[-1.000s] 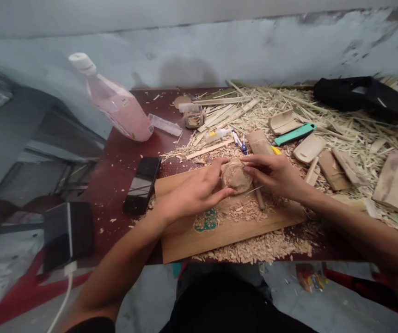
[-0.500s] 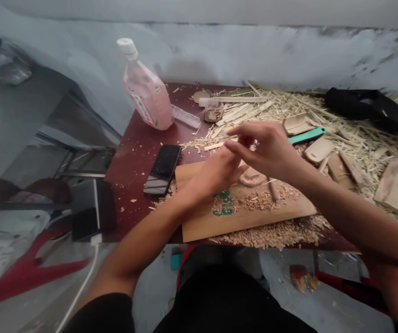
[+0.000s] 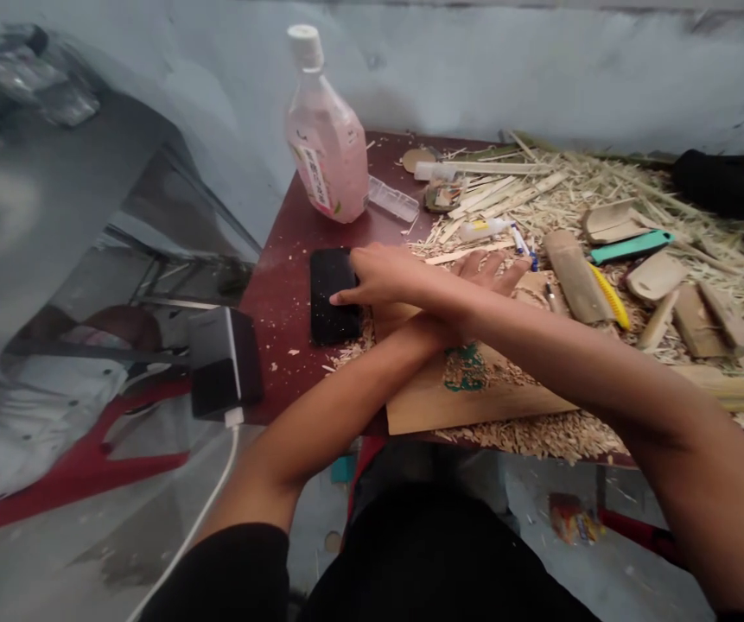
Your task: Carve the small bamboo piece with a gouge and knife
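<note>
My right arm crosses over my left. My right hand is at the black smartphone on the left of the table, its thumb lying over the screen and its other fingers bent at the right edge. My left hand rests by the far side of a wooden board, fingers apart, partly hidden behind my right forearm. Just right of it are a round carved wooden piece, a blue-and-white pen and a small clear tube. Wood shavings cover part of the board's green marking.
A bottle of pink liquid stands behind the phone. To the right lie bamboo pieces, a yellow-handled tool, a green-handled tool and heaped bamboo strips. A power bank with a white cable sits at the left table edge.
My right hand has moved left from above the board to the phone, crossing over my left arm. My left hand has opened and shifted right. The view has swung left.
</note>
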### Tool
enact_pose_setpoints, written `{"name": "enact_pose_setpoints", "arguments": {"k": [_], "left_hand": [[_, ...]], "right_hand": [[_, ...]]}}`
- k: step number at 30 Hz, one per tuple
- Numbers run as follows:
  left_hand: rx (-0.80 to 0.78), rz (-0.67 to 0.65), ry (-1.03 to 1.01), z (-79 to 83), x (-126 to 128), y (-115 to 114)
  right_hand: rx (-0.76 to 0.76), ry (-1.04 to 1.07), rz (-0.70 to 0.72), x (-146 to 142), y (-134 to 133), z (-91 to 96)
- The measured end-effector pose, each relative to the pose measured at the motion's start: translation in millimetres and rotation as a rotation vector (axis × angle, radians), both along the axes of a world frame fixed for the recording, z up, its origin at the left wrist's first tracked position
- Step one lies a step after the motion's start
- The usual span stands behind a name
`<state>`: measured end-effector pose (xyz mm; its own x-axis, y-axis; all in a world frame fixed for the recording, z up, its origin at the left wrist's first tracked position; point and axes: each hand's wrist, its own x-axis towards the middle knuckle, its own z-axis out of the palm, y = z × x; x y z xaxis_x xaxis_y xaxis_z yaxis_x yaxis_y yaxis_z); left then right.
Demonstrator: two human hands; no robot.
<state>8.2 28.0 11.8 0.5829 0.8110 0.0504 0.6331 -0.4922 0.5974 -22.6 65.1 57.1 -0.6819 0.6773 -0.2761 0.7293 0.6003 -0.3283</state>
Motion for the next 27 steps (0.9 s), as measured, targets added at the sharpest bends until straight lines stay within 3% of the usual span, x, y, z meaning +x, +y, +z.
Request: {"name": "enact_pose_setpoints", "arguments": {"k": [9, 14, 19, 27], "left_hand": [[0.073, -0.057, -0.009, -26.4, -7, 8], [0.11, -0.052, -0.003, -44.3, -5, 11], [0.091, -0.074, 0.008, -36.7, -8, 7], [0.062, -0.146, 0.027, -25.0, -16, 8]], "right_hand": [[-0.122, 0.011, 0.033, -21, 1, -3.4], [-0.107, 0.037, 0.061, -21, 3, -11.2], [-0.107, 0.048, 0.066, -22, 7, -17.4], [-0.203, 0.146, 0.078, -14, 11, -12.1]]}}
